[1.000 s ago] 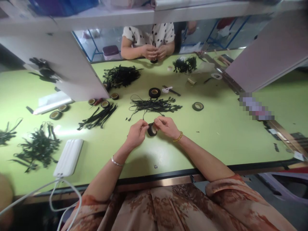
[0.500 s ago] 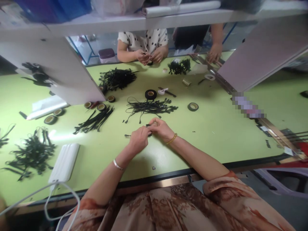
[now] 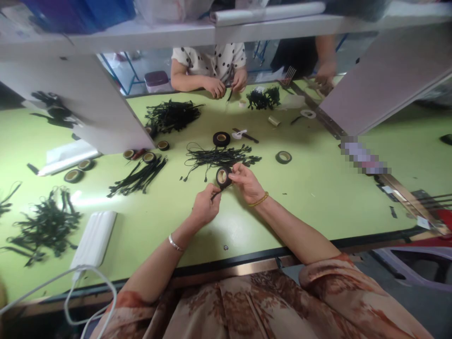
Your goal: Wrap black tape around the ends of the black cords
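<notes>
My left hand (image 3: 206, 205) is closed on a short black cable (image 3: 214, 195), most of which its fingers hide. Up and to the right, my right hand (image 3: 247, 183) holds a roll of black tape (image 3: 223, 177) by its right side, face turned toward me. The roll's lower edge meets the cable at my left fingertips. Just beyond my hands lies a loose bundle of black cables (image 3: 219, 156). Another black tape roll (image 3: 221, 139) rests flat behind that bundle, and one more (image 3: 283, 157) lies to the right.
More black cable piles lie at the left (image 3: 49, 226) and back (image 3: 173, 115). A white power bank (image 3: 93, 240) with a cord is at the left front. Upright panels (image 3: 106, 103) carry a shelf (image 3: 176, 35). Across the table, two people's hands are at work.
The tape roll now shows between my hands, raised in my right hand. My hands have moved apart, the right one slightly up and right. Across the table, the other people's hands have shifted.
</notes>
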`<state>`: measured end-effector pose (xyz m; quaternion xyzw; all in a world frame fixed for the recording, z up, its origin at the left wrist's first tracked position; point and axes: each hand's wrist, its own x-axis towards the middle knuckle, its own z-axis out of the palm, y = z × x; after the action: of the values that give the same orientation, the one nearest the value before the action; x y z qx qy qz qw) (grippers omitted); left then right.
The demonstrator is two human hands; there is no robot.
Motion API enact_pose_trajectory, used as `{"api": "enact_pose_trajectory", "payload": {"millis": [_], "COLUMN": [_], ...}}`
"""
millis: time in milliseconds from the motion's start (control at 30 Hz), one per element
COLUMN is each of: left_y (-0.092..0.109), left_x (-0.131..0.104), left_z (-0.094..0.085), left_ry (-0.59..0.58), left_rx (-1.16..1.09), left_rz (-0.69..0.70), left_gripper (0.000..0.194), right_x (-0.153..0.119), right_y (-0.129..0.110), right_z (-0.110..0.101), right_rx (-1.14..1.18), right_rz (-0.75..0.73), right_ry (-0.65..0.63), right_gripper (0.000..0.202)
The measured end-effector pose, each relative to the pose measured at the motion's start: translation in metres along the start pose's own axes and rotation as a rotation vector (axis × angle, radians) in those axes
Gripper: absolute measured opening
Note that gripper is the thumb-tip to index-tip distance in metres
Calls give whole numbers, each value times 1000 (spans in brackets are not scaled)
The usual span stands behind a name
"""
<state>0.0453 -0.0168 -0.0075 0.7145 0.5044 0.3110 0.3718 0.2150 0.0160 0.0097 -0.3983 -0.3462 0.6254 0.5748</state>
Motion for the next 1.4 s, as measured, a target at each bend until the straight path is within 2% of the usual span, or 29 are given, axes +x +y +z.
{"api": "enact_pose_trajectory", "payload": {"millis": [167,300,400,500,567,633,733,833,900,967,1100,1233,1300,1400], "left_y": [3,6,3,2,3,5,5,2,-2,-4,-3,3,4,6], "left_x": [3,4,7,12,14,15,15,15,15,14,11,4,1,0], "left_z": [-3,-6,-8,-14,-18,-23,-26,-23,-20,-18,-18,-15,-12,-11], "left_ry": [19,-38,-16,15,-8,-53,-87,-70,-52,-37,-18,-65,-94,-126], "left_rx": [-267,-242,-267,-524,-733,-878,-938,-852,-728,-575,-217,152,294,393], "left_rz": [-143,-230,-295,-402,-459,-465,-431,-384,-312,-213,-31,130,175,172], "left_gripper": [17,12,9,14,21,30,37,39,39,35,22,19,21,26], "right_x": [-5,-11,-14,-13,-11,-8,-6,-5,-4,-4,-1,0,-3,-8], "right_y": [-4,-6,-4,-1,0,0,1,2,3,4,6,9,11,11], "right_z": [3,7,7,3,-1,-5,-9,-11,-11,-10,-8,-5,-2,3], "right_rx": [-94,-152,-158,-200,-297,-425,-626,-744,-740,-688,-527,-381,-320,-204], "right_rz": [-107,-103,-96,-155,-209,-257,-354,-411,-366,-278,-95,65,112,90], "right_ry": [-58,-122,-167,-188,-229,-284,-309,-306,-332,-341,-240,-206,-188,-120], "right_gripper": [42,44,45,45,42,39,30,26,27,29,39,39,44,49]}}
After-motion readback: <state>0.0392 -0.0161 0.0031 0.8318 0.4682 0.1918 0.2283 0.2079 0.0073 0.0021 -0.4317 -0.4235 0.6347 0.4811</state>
